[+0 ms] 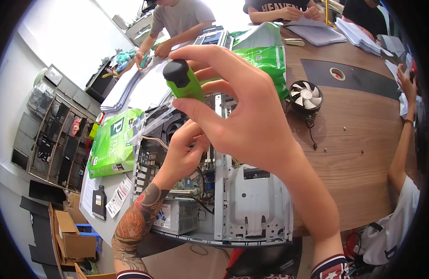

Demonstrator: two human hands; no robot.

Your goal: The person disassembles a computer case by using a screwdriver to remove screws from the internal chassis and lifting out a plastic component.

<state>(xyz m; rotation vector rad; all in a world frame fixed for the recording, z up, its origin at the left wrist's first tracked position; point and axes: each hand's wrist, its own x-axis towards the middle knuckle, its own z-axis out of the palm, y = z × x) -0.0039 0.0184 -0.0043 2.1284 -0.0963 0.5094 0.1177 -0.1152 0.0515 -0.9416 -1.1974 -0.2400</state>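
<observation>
The right hand (242, 116) is raised above an open desktop computer case (214, 186) that lies on its side on the round wooden bench (363, 153), and its grip is clamped on a screwdriver with a green handle and black cap (183, 80), thumb and fingers pinching the handle so that the shaft points down into the case; the tip is hidden behind the hands. The left hand (184, 156), on a tattooed forearm, reaches into the case beneath it with the fingers curled together near the shaft, but whether they pinch a screw, the shaft or a part I cannot tell. The side panel is off, and the motherboard (196, 179), cables, the power supply (177, 216) and the bare metal drive cage (254, 204) are exposed. A round cooler fan (306, 95) lies loose on the bench to the right of the case with its cable trailing, and 2 small screws (344, 129) sit apart on the wood, so the work looks to be partway along, with parts out of the case and the screwdriver busy inside. A green carton (113, 144) lies just left of the case, a green bag (265, 58) behind it, and other people sit around the far and right sides with papers.
</observation>
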